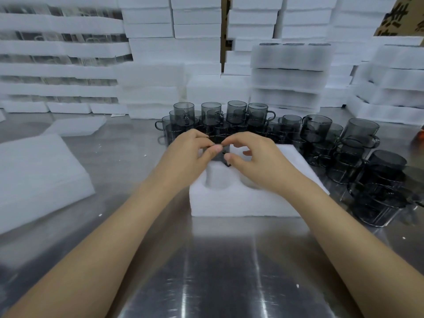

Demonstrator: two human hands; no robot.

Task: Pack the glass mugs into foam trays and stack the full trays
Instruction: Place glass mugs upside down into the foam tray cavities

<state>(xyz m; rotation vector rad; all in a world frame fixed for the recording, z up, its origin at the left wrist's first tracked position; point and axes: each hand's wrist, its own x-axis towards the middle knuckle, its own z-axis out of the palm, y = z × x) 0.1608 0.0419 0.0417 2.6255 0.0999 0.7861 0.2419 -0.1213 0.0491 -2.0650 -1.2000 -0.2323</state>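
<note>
Gripping one smoky glass mug (220,159) with both hands: left hand (188,154) curled round its left side, thumb against the glass; right hand (259,159) pinching from the right, thumb and forefinger bent in on it. Holding it at the far-left corner of a white foam tray (241,203); hard to tell whether seated in a pocket or just above, with fingers covering most of it. Nearer in the tray, an empty round pocket (216,180), and a second one partly under the right wrist. Tray flat on the steel table (218,260), about midway between left and right edges, set back from the near edge.

Just behind the tray, toward the far edge, a crowd of loose mugs (236,115), stacked. Further mugs (367,161) down the tray's right side, close to it, toward the right edge. Along the far edge, stacks of foam (286,76); at the far left, layered foam (57,53) with clear glass between the layers. By the left edge, a thick foam block (34,175), and behind it a thin foam sheet (75,126) lying flat. At the far-right corner, part of a cardboard box (399,17).
</note>
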